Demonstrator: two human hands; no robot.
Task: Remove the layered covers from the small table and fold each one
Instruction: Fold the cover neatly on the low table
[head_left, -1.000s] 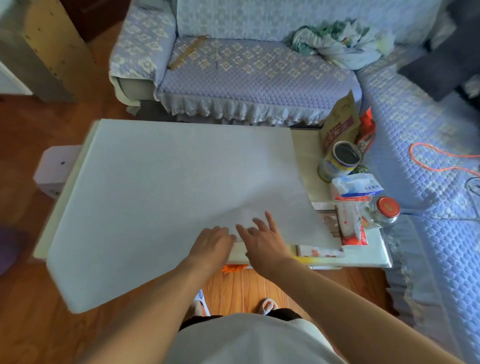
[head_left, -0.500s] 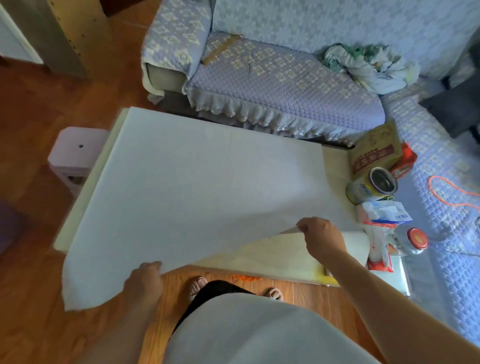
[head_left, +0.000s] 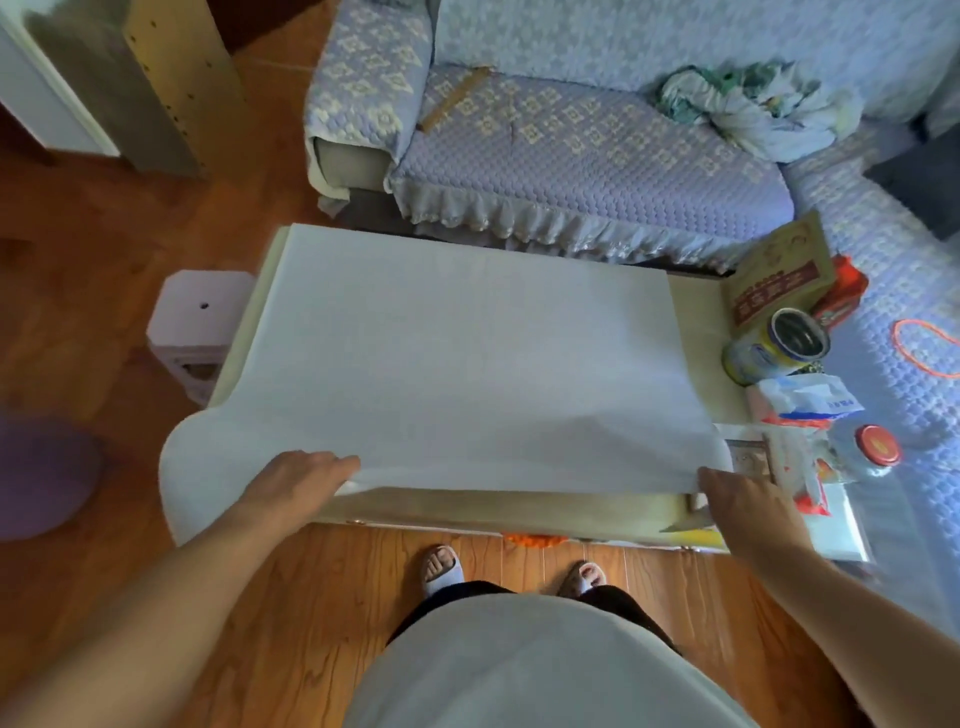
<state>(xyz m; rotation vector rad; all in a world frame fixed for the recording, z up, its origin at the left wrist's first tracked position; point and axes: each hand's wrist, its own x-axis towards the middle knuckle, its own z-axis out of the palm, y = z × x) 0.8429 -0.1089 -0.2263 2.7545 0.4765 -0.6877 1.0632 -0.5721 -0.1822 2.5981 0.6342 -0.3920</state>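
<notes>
A large white cover (head_left: 467, 358) lies over the small table (head_left: 698, 332), its near edge lifted off the top. My left hand (head_left: 298, 478) grips that raised edge at the near left, where the sheet curls down past the table's corner. My right hand (head_left: 737, 499) holds the same edge at the near right corner. Under the lifted edge a cream-coloured layer (head_left: 509, 506) shows along the table's front.
A tin can (head_left: 779, 345), a brown paper bag (head_left: 779, 273), a tissue pack (head_left: 805, 397) and a red-lidded jar (head_left: 878, 444) crowd the table's right end. A quilted sofa (head_left: 571, 150) stands behind and to the right. A small white stool (head_left: 195, 322) sits left.
My hands have moved apart along the near edge, left hand up onto the edge and right hand out to the right corner. The cover's near edge is now stretched between them.
</notes>
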